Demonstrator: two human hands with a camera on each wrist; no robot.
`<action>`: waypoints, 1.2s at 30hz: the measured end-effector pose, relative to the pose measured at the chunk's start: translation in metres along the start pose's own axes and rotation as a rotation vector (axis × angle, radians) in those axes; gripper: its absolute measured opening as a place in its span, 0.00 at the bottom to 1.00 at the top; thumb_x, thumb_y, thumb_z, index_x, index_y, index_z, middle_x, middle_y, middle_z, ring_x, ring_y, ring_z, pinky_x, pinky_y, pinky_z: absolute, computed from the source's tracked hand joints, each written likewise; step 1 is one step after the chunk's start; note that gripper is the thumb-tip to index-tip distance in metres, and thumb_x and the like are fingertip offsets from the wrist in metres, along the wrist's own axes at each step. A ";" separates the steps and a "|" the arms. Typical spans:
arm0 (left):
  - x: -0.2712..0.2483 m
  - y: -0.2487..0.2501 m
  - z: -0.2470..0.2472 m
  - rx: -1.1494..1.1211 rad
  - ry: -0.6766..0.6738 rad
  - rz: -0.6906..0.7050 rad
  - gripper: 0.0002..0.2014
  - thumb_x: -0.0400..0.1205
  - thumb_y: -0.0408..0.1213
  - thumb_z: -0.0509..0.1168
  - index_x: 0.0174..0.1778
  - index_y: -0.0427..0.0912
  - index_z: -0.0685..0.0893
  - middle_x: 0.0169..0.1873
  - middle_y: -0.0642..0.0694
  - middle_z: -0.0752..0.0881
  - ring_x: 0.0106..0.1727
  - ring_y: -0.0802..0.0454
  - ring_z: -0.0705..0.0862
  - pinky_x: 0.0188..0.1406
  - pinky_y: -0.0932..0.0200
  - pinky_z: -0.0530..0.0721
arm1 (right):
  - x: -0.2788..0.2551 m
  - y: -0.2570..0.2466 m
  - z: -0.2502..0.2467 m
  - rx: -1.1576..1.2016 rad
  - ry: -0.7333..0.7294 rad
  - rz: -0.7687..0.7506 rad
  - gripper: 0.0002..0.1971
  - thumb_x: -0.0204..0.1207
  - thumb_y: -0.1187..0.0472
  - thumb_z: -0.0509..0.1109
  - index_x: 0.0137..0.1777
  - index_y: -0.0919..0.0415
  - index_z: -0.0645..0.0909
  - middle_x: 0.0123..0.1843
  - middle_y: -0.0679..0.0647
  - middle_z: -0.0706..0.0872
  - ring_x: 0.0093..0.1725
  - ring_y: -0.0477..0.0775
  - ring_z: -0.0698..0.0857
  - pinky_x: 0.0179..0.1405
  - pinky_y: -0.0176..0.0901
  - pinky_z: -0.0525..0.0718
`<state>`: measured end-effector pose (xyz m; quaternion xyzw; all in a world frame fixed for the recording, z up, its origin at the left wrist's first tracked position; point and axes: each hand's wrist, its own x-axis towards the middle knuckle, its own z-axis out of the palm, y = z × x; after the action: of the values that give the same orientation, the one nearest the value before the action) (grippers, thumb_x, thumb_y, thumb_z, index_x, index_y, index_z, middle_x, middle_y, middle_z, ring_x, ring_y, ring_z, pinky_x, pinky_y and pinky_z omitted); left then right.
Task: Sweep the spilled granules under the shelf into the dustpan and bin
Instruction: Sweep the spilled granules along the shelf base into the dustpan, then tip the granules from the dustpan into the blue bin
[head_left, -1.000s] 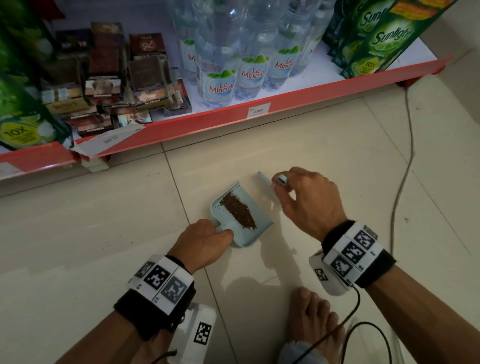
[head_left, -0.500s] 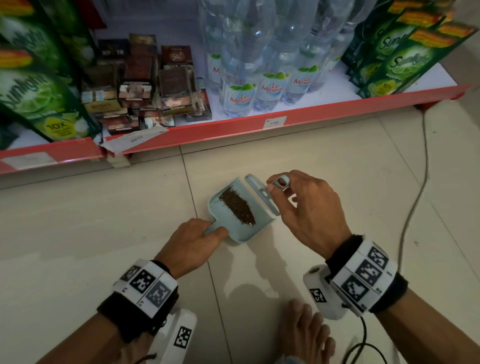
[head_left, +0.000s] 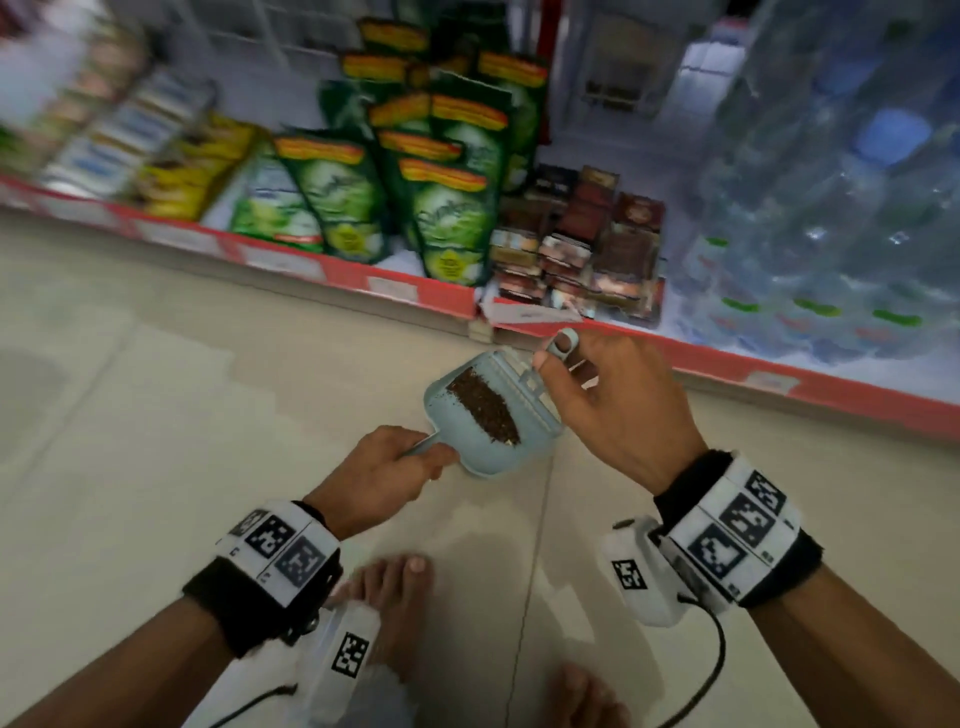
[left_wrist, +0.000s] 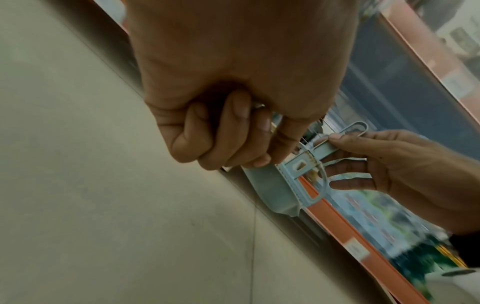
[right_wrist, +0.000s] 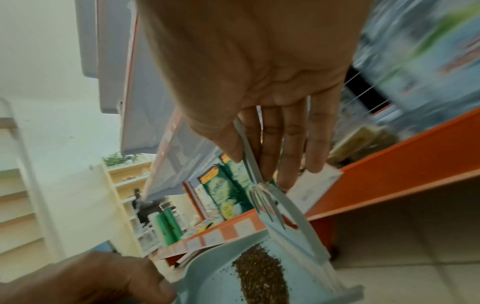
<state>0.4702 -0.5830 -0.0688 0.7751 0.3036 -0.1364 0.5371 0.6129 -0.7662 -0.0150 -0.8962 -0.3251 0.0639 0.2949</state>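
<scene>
Blurred shelf goods; left hand (head_left: 382, 467) grips dustpan (head_left: 483, 447) handle, right hand (head_left: 618, 410) pinches brush (head_left: 540, 379).

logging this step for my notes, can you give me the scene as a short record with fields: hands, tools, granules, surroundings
left hand: the left hand grips the handle of the dustpan
right hand: the right hand pinches the handle of the small brush, other fingers spread
dustpan: light blue, lifted and tilted, brush lying at its open edge
granules: a brown strip of granules lying inside the pan
surroundings: tiled floor; red-edged shelf with green pouches, small boxes and water bottles
bin: not in view
</scene>
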 end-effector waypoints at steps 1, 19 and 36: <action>-0.007 -0.002 -0.013 -0.012 0.030 -0.022 0.20 0.80 0.46 0.69 0.21 0.47 0.77 0.15 0.53 0.74 0.18 0.60 0.70 0.19 0.69 0.69 | 0.009 -0.010 0.003 0.032 -0.016 -0.044 0.15 0.83 0.47 0.64 0.40 0.54 0.84 0.37 0.46 0.89 0.36 0.50 0.87 0.37 0.52 0.86; -0.078 -0.095 -0.165 -0.334 0.249 -0.156 0.17 0.82 0.43 0.65 0.27 0.43 0.76 0.17 0.51 0.69 0.18 0.55 0.65 0.19 0.64 0.66 | 0.098 -0.201 0.114 0.001 -0.334 -0.457 0.16 0.83 0.46 0.62 0.41 0.52 0.86 0.39 0.47 0.91 0.36 0.47 0.88 0.39 0.53 0.88; -0.138 -0.208 -0.370 -0.553 0.426 -0.137 0.16 0.81 0.43 0.66 0.27 0.45 0.74 0.18 0.52 0.65 0.19 0.54 0.61 0.17 0.66 0.60 | 0.138 -0.435 0.218 0.045 -0.529 -0.632 0.13 0.83 0.50 0.68 0.63 0.48 0.88 0.54 0.40 0.91 0.48 0.36 0.88 0.50 0.37 0.89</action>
<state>0.1917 -0.2398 -0.0079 0.5891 0.4856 0.0798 0.6409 0.4167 -0.3069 0.0653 -0.6982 -0.6475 0.2055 0.2258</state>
